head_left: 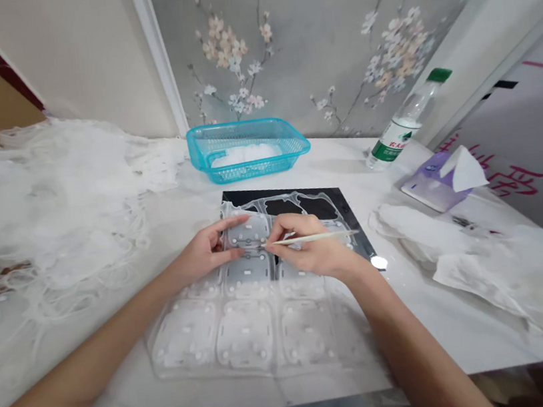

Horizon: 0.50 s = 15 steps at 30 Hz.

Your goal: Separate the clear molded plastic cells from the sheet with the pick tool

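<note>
A translucent sheet of moulded, rounded-square pieces (244, 334) lies partly over a black flat board (322, 206). My left hand (210, 249) rests on the sheet's upper left, index finger and thumb stretched out on either side of one piece. In my right hand (308, 245) is a slender pale stick-like tool (329, 235), pinched between thumb and fingers. Its tip meets the sheet close to my left thumb, at the strip between two pieces. What kind of tip it has I cannot make out. At the sheet's upper right, openings show the black board beneath.
Behind the board stands a blue plastic basket (251, 169) with white pieces inside. A big heap of white stringy scrap (62, 192) covers the left. To the right are a green-capped bottle (396, 135), a purple tissue pack (433, 187) and layered white sheets (503, 272).
</note>
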Each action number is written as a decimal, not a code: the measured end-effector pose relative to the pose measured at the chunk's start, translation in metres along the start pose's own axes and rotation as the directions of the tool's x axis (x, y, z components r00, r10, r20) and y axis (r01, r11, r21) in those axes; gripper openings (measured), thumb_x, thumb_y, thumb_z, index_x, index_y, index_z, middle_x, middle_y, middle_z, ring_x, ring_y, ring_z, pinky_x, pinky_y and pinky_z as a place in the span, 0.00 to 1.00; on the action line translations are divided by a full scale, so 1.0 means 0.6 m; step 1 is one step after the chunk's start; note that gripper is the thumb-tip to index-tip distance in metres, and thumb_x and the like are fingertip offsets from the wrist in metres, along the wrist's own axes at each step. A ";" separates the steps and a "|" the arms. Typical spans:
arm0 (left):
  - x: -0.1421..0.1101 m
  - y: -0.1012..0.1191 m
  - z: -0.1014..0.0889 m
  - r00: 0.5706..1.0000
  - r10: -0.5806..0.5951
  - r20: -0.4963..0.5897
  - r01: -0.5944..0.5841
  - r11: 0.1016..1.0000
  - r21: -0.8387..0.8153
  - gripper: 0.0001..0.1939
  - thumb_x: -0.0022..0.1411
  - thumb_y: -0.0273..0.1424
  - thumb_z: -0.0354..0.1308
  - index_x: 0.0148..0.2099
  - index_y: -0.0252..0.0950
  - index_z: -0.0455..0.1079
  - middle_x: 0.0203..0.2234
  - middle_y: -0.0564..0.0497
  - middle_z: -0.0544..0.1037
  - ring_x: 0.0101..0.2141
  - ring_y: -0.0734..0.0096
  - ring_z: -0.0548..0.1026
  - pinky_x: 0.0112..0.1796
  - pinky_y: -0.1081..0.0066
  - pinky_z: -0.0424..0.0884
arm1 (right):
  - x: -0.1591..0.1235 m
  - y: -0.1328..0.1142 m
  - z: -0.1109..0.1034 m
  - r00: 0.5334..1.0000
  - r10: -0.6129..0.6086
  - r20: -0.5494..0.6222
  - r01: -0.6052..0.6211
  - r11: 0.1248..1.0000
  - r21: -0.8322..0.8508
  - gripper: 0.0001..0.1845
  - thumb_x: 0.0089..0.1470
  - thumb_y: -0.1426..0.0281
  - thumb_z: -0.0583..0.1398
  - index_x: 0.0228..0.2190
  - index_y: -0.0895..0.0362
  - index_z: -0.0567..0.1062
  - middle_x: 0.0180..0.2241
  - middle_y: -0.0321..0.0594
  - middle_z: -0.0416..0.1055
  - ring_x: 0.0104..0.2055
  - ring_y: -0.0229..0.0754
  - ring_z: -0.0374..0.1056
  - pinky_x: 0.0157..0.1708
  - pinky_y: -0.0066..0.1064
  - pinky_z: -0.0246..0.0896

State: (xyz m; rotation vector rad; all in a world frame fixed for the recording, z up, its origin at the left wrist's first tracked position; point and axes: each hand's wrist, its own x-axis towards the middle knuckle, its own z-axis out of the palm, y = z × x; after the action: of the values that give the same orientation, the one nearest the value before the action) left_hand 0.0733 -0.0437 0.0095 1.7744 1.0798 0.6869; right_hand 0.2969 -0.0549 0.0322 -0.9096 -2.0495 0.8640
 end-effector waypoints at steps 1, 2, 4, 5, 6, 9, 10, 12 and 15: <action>0.000 0.000 -0.002 1.000 -0.011 0.010 0.011 1.000 -0.007 0.33 0.55 0.36 0.60 0.61 0.34 0.57 0.23 0.56 0.65 0.22 0.79 0.59 0.22 0.78 0.57 | -0.001 -0.001 -0.003 0.999 0.033 -0.029 -0.032 0.999 0.041 0.05 0.47 0.75 0.60 0.23 0.58 0.68 0.23 0.33 0.68 0.25 0.33 0.62 0.24 0.24 0.56; 0.000 0.000 -0.003 0.999 -0.027 0.027 0.027 1.000 -0.013 0.33 0.54 0.36 0.60 0.61 0.35 0.57 0.24 0.55 0.66 0.22 0.78 0.60 0.23 0.77 0.58 | -0.001 -0.001 -0.006 0.995 0.069 -0.065 -0.063 0.994 0.090 0.05 0.47 0.73 0.60 0.23 0.58 0.68 0.22 0.34 0.68 0.24 0.33 0.62 0.23 0.24 0.56; 0.001 0.000 -0.006 0.997 -0.046 0.068 0.046 0.999 0.002 0.31 0.54 0.37 0.60 0.59 0.36 0.60 0.26 0.54 0.69 0.23 0.77 0.62 0.24 0.76 0.60 | -0.002 -0.002 -0.011 0.980 0.138 -0.145 -0.111 0.977 0.183 0.07 0.48 0.70 0.61 0.24 0.58 0.68 0.22 0.34 0.69 0.23 0.33 0.63 0.22 0.25 0.57; 0.001 -0.001 -0.007 0.995 -0.048 0.084 0.047 0.999 0.022 0.29 0.54 0.38 0.60 0.58 0.36 0.62 0.26 0.53 0.70 0.23 0.76 0.63 0.24 0.76 0.60 | -0.002 -0.002 -0.013 0.968 0.165 -0.188 -0.123 0.969 0.216 0.07 0.48 0.68 0.61 0.25 0.57 0.68 0.22 0.34 0.69 0.23 0.34 0.64 0.22 0.25 0.57; 0.001 -0.001 -0.008 0.994 -0.051 0.095 0.047 0.998 0.045 0.28 0.54 0.38 0.59 0.56 0.36 0.64 0.27 0.52 0.71 0.23 0.76 0.63 0.24 0.76 0.60 | -0.003 -0.002 -0.014 0.957 0.182 -0.227 -0.128 0.964 0.233 0.08 0.48 0.68 0.62 0.25 0.57 0.67 0.22 0.34 0.69 0.23 0.34 0.64 0.22 0.25 0.58; 0.001 -0.002 -0.009 0.989 -0.035 0.140 0.020 0.994 0.108 0.24 0.57 0.37 0.57 0.55 0.38 0.66 0.31 0.50 0.74 0.24 0.75 0.65 0.24 0.75 0.61 | -0.002 -0.001 -0.012 0.935 0.194 -0.296 -0.130 0.966 0.223 0.09 0.48 0.66 0.62 0.26 0.57 0.67 0.21 0.33 0.68 0.23 0.34 0.65 0.21 0.25 0.57; 0.000 -0.001 -0.009 0.987 -0.014 0.162 -0.006 0.993 0.121 0.22 0.58 0.37 0.56 0.54 0.38 0.67 0.33 0.49 0.75 0.26 0.73 0.67 0.26 0.75 0.62 | -0.002 0.000 -0.009 0.931 0.192 -0.311 -0.128 0.968 0.214 0.09 0.49 0.66 0.61 0.26 0.56 0.66 0.21 0.33 0.67 0.22 0.34 0.65 0.21 0.24 0.56; 0.000 0.000 -0.008 0.979 0.037 0.200 -0.064 0.990 0.128 0.18 0.59 0.36 0.54 0.51 0.38 0.70 0.39 0.48 0.76 0.32 0.70 0.69 0.30 0.74 0.63 | -0.001 0.005 -0.003 0.918 0.183 -0.351 -0.126 0.976 0.179 0.09 0.51 0.64 0.60 0.29 0.56 0.66 0.22 0.32 0.67 0.21 0.34 0.65 0.20 0.24 0.56; -0.001 0.002 -0.006 0.984 0.038 0.174 -0.062 0.989 0.138 0.18 0.59 0.36 0.54 0.51 0.37 0.70 0.35 0.49 0.76 0.29 0.72 0.68 0.27 0.76 0.61 | -0.002 0.014 0.007 0.906 0.188 -0.379 -0.168 0.982 0.084 0.11 0.58 0.63 0.53 0.41 0.53 0.67 0.24 0.32 0.70 0.19 0.32 0.64 0.21 0.25 0.58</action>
State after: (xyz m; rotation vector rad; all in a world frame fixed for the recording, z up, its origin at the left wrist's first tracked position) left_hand 0.0707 -0.0431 0.0122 1.9505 0.9911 0.4873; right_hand 0.2967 -0.0527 0.0226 -1.1532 -1.6177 0.7548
